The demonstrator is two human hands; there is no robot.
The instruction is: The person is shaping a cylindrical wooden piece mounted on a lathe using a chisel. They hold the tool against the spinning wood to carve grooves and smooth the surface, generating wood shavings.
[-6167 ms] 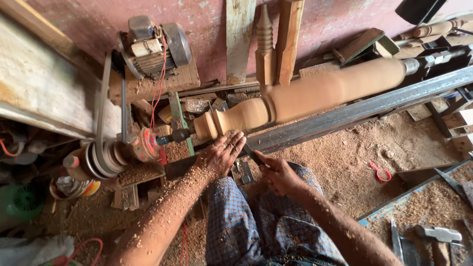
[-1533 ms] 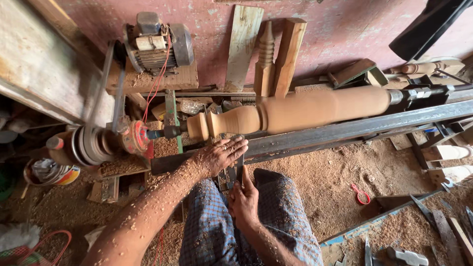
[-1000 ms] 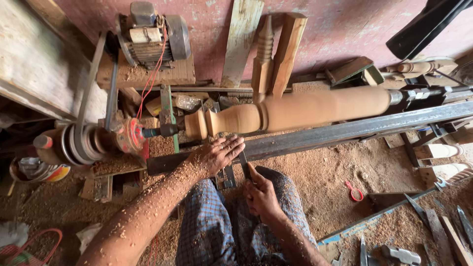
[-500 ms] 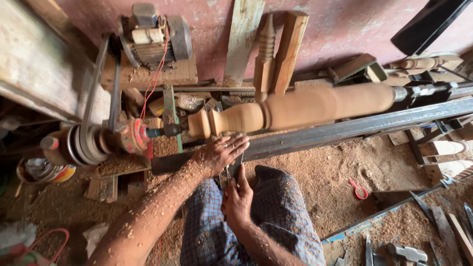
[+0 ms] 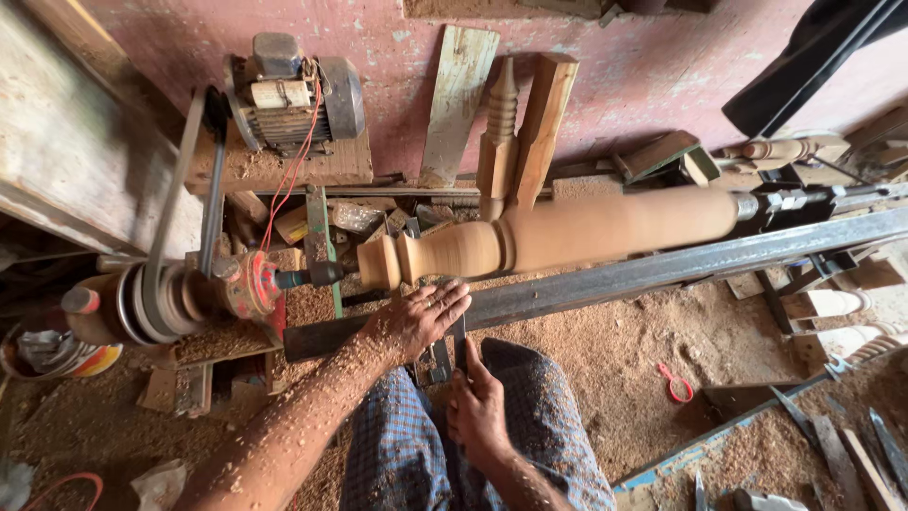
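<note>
Head view: turned spindle [image 5: 567,232] lies just above left hand [image 5: 416,322].

A motor [image 5: 301,95] sits on a shelf by the pink wall; planks [image 5: 460,99] lean there. Red scissors [image 5: 674,383] lie in sawdust.

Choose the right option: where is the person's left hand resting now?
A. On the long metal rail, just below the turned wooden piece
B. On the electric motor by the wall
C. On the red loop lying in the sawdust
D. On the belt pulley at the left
A: the left hand lies flat, fingers spread, on the metal rail just under the turned wooden piece, away from motor, pulley and loop.
</note>
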